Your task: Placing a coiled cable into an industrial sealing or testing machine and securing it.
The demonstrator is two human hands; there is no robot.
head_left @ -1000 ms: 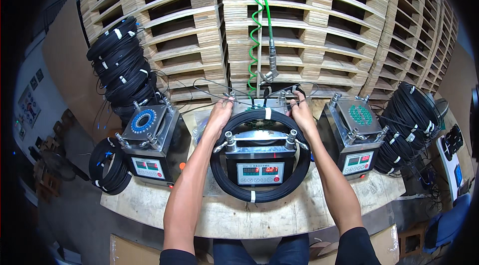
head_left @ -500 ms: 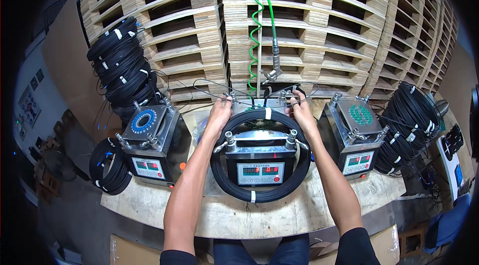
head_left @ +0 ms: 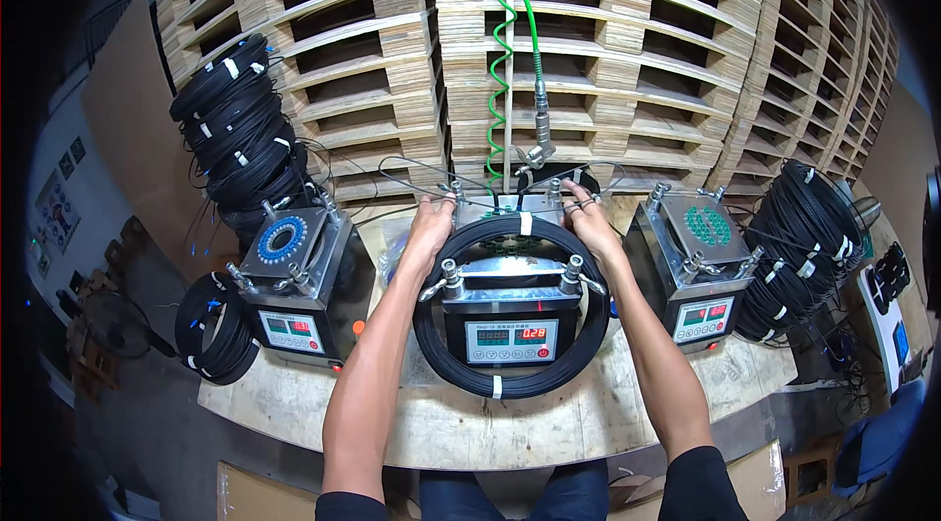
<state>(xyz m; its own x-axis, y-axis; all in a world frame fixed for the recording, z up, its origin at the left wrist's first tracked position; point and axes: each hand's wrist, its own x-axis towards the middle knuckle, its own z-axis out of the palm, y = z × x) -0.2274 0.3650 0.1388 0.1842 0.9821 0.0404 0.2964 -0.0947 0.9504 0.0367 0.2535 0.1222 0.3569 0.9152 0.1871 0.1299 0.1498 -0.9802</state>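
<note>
A silver and black bench machine with a lit red display stands in the middle of the table. A coil of black cable with white ties hangs around its front, and thin loops of the cable reach over its far side. At the far left corner, my left hand is closed at a metal clamp post. My right hand is closed at the matching far right post, its fingers bent. The fingertips of both hands are partly hidden. Green-tipped connectors show under the coil's upper part.
Similar machines stand left and right, one with a blue ring of connectors, the other with green ones. Stacked cable coils rise at left, with more coils at right. Behind are wooden pallets and a hanging air gun.
The displays on the machines show different digits. My right fingers have shifted slightly at the far right post; my left hand has barely moved.
</note>
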